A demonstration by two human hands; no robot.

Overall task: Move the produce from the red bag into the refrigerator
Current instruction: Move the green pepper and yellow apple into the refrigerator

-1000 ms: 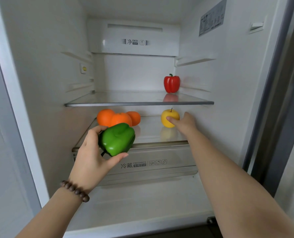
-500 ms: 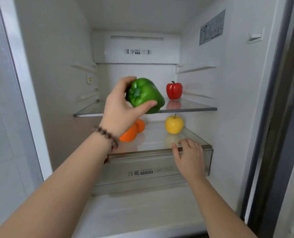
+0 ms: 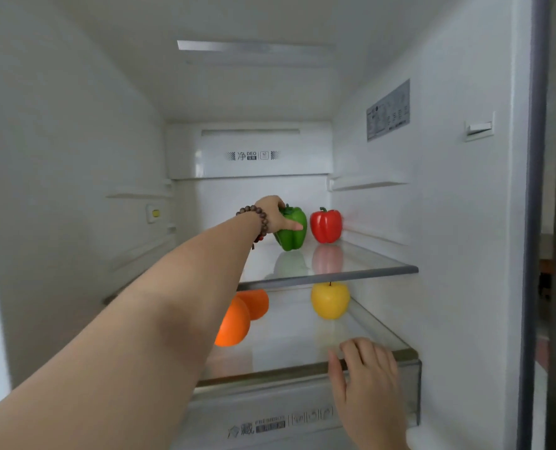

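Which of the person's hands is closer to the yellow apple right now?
The right hand. It rests on the front edge of the drawer, just in front of the yellow apple. The left hand is one shelf up, gripping the green pepper.

shelf front (image 3: 351, 274) free — red pepper (image 3: 325, 226) behind

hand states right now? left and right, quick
Left hand: grips the green pepper on the upper glass shelf.
Right hand: open, fingers resting on the drawer's front edge, holding nothing.
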